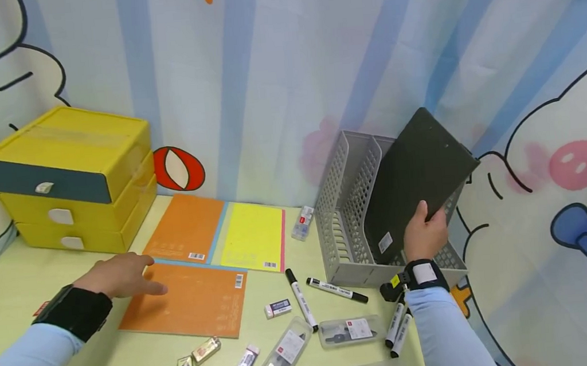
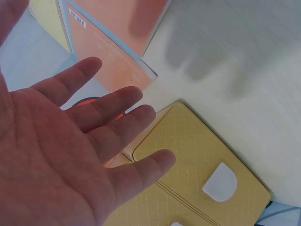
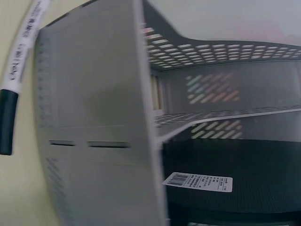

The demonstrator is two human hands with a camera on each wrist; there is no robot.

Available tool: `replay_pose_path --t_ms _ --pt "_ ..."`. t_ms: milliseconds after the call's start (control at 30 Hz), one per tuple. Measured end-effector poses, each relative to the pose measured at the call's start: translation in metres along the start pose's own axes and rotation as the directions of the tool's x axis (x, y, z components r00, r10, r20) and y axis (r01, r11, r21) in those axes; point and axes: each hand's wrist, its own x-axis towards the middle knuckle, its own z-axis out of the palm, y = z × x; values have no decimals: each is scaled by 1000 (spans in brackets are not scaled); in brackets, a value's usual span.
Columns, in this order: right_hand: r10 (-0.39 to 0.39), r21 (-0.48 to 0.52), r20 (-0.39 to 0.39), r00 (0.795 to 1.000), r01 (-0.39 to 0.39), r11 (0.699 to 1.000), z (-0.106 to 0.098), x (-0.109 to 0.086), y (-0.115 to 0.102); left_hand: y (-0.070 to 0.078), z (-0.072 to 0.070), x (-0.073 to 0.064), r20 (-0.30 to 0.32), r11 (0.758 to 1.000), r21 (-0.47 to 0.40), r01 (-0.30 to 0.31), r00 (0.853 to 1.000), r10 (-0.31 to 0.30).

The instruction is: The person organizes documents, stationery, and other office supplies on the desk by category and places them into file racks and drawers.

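My right hand (image 1: 425,236) grips the lower right edge of a black clipboard (image 1: 416,167), its thumb on the face. The clipboard leans, lower end inside a slot of the grey file holder (image 1: 357,274). In the right wrist view, the clipboard (image 3: 254,174) shows a barcode label beside the holder's divider; the hand is out of that view. My left hand (image 1: 125,275) hovers over the left part of an orange notebook (image 1: 194,303), holding nothing. The left wrist view shows the left hand (image 2: 61,141) palm up to the camera, fingers spread.
A yellow drawer unit (image 1: 71,183) stands at the back left. Beside it lie another orange notebook (image 1: 183,226) and a yellow notebook (image 1: 253,235). Several markers (image 1: 335,290), erasers (image 1: 278,308) and clear cases (image 1: 352,330) lie in front of the file holder. A patterned curtain (image 1: 276,92) hangs behind.
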Motion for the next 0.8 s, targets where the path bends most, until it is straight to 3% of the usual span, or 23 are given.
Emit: replay_pose_path --t_ms 233,467,800 --pt "90 -125 44 995 -84 989 0 -20 27 4 5 3 16 1000 -3 6 1000 -6" --pt "174 -158 95 980 -158 975 -7 -21 18 6 8 8 6 1000 -19 -2 1000 2" --pt "157 -52 130 979 -152 987 -15 -26 3 4 10 6 0 999 -35 -4 1000 4"
